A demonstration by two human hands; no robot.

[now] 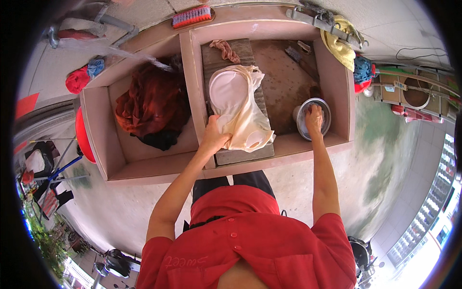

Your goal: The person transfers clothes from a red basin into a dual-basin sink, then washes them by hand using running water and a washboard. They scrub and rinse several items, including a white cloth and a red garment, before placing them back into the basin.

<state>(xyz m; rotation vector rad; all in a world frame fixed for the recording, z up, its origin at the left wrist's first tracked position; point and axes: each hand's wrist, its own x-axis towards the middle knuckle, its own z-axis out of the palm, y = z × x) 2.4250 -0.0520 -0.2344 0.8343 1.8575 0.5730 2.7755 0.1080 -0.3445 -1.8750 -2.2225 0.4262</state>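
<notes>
A cream-coloured garment with pale rounded cups (240,108) lies spread on a grey ribbed washboard slab (245,157) in the right basin. My left hand (213,137) grips its lower left edge, thumb on top. At the right end of the same basin, my right hand (314,117) reaches into a round metal bowl (328,117) holding something whitish; its fingertips are inside, and whether they hold anything is hidden. Above the garment, a small crumpled pinkish cloth (225,50) rests on the slab. Dark red wet cloth (151,101) and a black cloth (158,140) fill much of the left basin.
Water runs from a tap (54,38) into the left basin. A wall (190,86) divides the basins. A red-and-white bristled brush (192,17) sits on the back rim; another brush (301,61) lies inside the right basin. A yellow cloth (337,45) hangs over the back right corner.
</notes>
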